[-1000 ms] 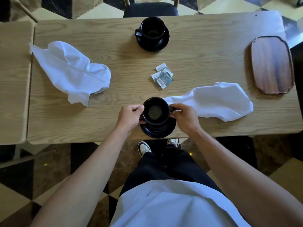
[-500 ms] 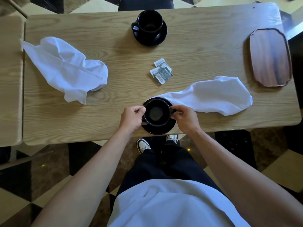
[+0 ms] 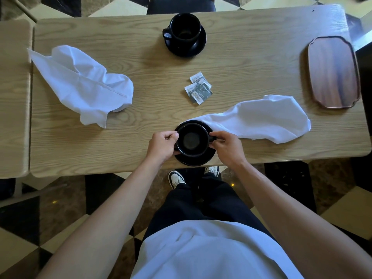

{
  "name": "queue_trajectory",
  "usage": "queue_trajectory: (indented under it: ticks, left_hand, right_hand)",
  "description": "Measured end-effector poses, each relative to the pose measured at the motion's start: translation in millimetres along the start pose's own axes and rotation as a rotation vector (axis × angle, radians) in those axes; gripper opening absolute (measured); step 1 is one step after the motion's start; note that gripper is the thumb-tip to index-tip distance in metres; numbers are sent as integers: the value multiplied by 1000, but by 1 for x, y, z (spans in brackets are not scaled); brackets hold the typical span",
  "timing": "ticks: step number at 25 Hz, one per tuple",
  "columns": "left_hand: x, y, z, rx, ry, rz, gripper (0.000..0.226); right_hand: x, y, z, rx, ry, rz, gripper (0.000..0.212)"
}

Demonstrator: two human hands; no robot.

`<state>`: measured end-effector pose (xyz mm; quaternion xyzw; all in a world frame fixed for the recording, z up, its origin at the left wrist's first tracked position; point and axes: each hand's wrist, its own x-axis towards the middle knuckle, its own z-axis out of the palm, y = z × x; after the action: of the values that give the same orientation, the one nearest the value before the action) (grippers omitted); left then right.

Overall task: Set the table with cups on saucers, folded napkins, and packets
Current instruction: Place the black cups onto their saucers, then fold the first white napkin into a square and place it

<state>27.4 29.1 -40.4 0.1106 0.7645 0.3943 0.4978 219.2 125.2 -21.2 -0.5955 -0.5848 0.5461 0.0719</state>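
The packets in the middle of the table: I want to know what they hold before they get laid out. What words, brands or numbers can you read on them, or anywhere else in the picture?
Packets: printed lettering shows on the white ones, too small and blurred to read.
Cups, saucers, napkins, tray: no text visible.
No text can be read anywhere in this picture.

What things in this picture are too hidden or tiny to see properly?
All in the head view:
- Print on the packets: too small to read.
- Near cup's handle: covered by the right hand.
- Near saucer: mostly under the near cup, its far edge under the right napkin.
- Chair beyond the table: cut off by the top edge.
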Motion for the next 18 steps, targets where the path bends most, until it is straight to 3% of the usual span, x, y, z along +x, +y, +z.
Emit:
queue_trajectory:
  ticks: [6,11,18]
  left_hand:
    - [-6,3,2,23,34,0,18]
    - [-9,8,-6,84,70,3,27]
    - [-14,42,-33,344,193,142,34]
  right_hand:
    - [-1,-2,-2,-6,-33,14,43]
    - [11,-12,-11,-320,70,-88,34]
    - [42,-58,-2,-486,-116,-238,44]
